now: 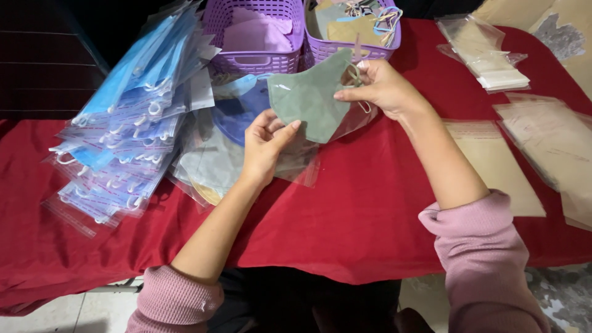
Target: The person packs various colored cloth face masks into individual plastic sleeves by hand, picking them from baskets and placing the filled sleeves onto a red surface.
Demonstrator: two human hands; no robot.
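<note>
red cloth (pixel 370 209) covers the table. left edge: sloping stack of bagged blue masks (pixel 123 117). far edge: two purple baskets (pixel 259 31) holding loose masks. right edge: flat piles of clear bags (pixel 549 142). centre, toward the far edge: folded grey-green mask (pixel 311 98), raised above the cloth, its lower half inside a clear sleeve (pixel 302 160). right hand (pixel 385 86) pinches the mask's ear-loop edge, wrist bent. left hand (pixel 265 145), palm up, grips the lower corner of mask and sleeve with its thumb.

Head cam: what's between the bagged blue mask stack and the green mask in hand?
Loose blue mask and clear sleeves lie between the bagged stack and the green mask, in the head view.
</note>
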